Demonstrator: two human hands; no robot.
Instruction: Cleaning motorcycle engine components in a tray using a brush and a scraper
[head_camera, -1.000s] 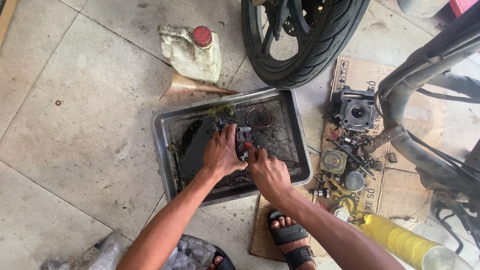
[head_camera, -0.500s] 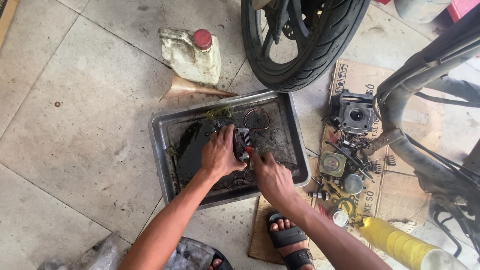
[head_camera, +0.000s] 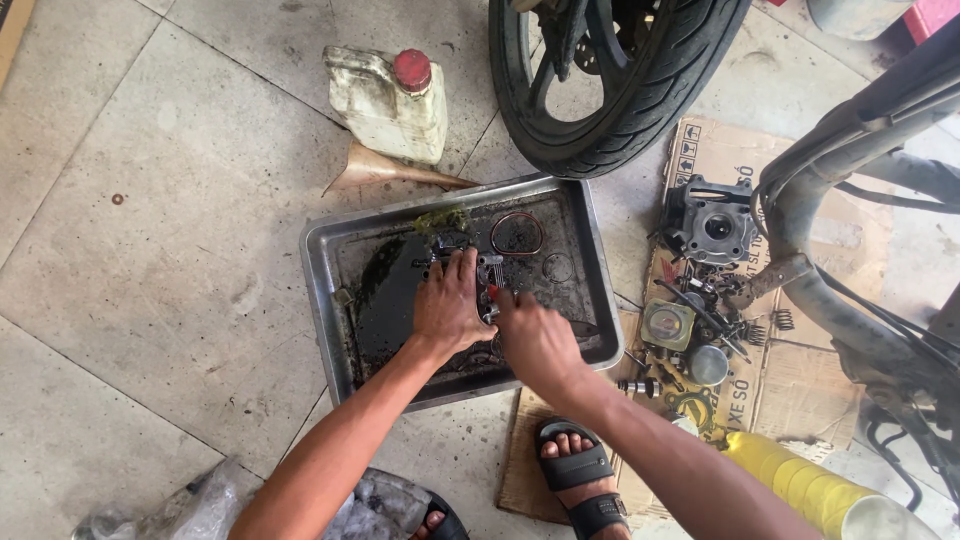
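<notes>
- Wheel (head_camera: 610, 80): black tyre, just beyond the tray's far edge.
- Tray (head_camera: 325, 300): metal, on the floor tiles, dark oily liquid inside; landmark for all below.
- Jug (head_camera: 388, 100): white, red cap, beyond the tray's far left corner; funnel (head_camera: 385, 172) lying between them.
- Engine parts (head_camera: 712, 225): on cardboard right of the tray.
- My left hand (head_camera: 450, 310): mid-tray, closed over a small metal part (head_camera: 462, 262).
- My right hand (head_camera: 535, 335): shifted slightly right since a second ago, pinching a red-tipped tool (head_camera: 492, 292) against that part.

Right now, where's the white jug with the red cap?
In the head view, the white jug lies on the floor tiles at upper centre-left, just beyond the metal tray, beside the brown funnel and left of the tyre.
</notes>
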